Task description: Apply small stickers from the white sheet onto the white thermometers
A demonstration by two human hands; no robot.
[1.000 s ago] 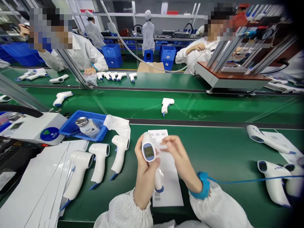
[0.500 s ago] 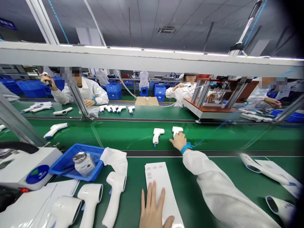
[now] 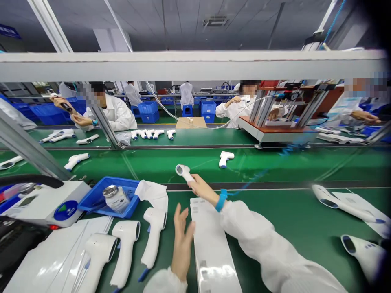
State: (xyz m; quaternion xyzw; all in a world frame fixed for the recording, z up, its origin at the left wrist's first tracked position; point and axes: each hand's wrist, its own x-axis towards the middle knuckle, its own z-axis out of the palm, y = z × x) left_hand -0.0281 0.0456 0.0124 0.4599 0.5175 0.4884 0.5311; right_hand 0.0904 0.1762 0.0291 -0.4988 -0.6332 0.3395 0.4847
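Note:
My right hand (image 3: pixel 202 189) grips a white infrared thermometer (image 3: pixel 183 172) by its handle, held just above the near edge of the green conveyor belt (image 3: pixel 275 167). A blue wrist strap sits on that arm. My left hand (image 3: pixel 181 239) hovers open, fingers spread, beside a long white label sheet (image 3: pixel 211 248) on the green bench. Another white thermometer (image 3: pixel 225 158) lies on the belt farther out. Three white thermometers (image 3: pixel 153 237) lie to the left of my left hand.
A blue tray (image 3: pixel 95 198) with a metal-capped bottle (image 3: pixel 115 197) and a white cloth (image 3: pixel 152 193) sits left. A white machine (image 3: pixel 45 203) and paper sheets (image 3: pixel 42 260) lie far left. More thermometers (image 3: pixel 342 202) rest right. Other people in white coats work across the belt.
My right hand let go of one thermometer on the belt, took the other one and drew it back toward me. My left hand lifted off the label sheet.

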